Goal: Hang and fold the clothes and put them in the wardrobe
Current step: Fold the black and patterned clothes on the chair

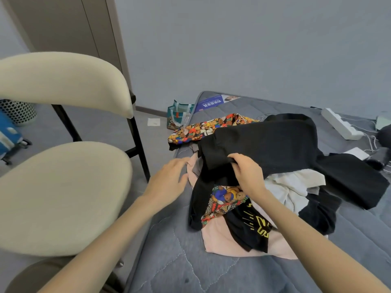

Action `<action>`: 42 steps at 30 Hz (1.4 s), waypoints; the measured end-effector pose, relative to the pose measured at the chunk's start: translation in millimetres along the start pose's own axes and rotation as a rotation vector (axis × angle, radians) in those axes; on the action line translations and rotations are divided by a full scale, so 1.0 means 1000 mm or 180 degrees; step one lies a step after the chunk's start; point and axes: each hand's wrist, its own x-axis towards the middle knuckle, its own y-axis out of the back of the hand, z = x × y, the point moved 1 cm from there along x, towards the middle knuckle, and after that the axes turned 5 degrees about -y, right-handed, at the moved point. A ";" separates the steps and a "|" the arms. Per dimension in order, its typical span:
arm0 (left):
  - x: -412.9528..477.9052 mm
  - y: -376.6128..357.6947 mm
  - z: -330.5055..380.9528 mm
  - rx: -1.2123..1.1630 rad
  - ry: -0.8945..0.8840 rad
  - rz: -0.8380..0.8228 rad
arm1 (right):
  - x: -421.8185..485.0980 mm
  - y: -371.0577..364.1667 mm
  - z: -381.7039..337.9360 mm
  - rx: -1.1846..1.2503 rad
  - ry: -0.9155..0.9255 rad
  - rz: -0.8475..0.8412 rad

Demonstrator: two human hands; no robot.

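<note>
Cream chair [63, 197] far left, hard against the bed [175, 261] edge; crowds the working side. Left hand [169, 180] loose-fingered, grasping nothing, just beside the clothes pile [281, 187]. Right hand [247, 172] clenched on a fold of the black garment [270, 142] atop the pile. Step, judged: pulling one piece free. Next: left hand takes a second edge. Bear-print shirt [224, 199] underneath may drag along. Power strip [340, 125] far right.

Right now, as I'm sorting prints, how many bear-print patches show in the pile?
2: far bear-print patch at the back left; near bear-print patch below the right hand. More may hide under the black garment.
</note>
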 end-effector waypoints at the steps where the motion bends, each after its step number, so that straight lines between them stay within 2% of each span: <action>1: -0.001 0.004 -0.003 -0.0028 0.0058 0.0006 | 0.002 0.011 -0.004 0.0186 0.0069 0.0160; 6: 0.000 0.026 -0.011 -0.0467 0.0110 0.0248 | 0.014 0.080 -0.045 0.0877 0.1028 0.0771; 10: 0.004 0.054 -0.006 -0.1460 0.0193 0.0558 | 0.033 0.116 -0.094 0.1605 0.1272 0.1072; 12: 0.000 0.066 -0.002 -0.1815 0.0021 0.0593 | 0.041 0.127 -0.119 0.1824 0.1290 0.1055; 16: -0.013 0.085 0.008 -0.1902 -0.0343 0.0688 | 0.048 0.145 -0.178 0.1965 0.1715 0.0846; 19: -0.031 0.103 0.000 -0.2259 -0.0087 0.1103 | 0.044 0.152 -0.224 0.2130 0.2025 0.0648; 21: -0.048 0.120 -0.015 -0.2220 0.0034 0.1410 | 0.038 0.152 -0.250 0.2296 0.2152 0.0607; 25: -0.090 0.159 -0.047 -0.2192 0.0105 0.1711 | 0.032 0.137 -0.290 0.2076 0.2217 0.0533; 31: -0.143 0.179 -0.079 -0.1716 0.0534 0.1460 | 0.029 0.097 -0.336 0.1645 0.2122 0.0367; 35: -0.170 0.197 -0.109 -0.1893 0.0944 0.1823 | 0.034 0.081 -0.388 0.1658 0.2492 0.0313; 39: -0.204 0.213 -0.153 -0.1817 0.1334 0.2011 | 0.037 0.043 -0.458 0.1443 0.2839 -0.0142; 42: -0.228 0.220 -0.195 -0.1795 0.1747 0.2221 | 0.031 0.000 -0.518 0.1322 0.3049 -0.0256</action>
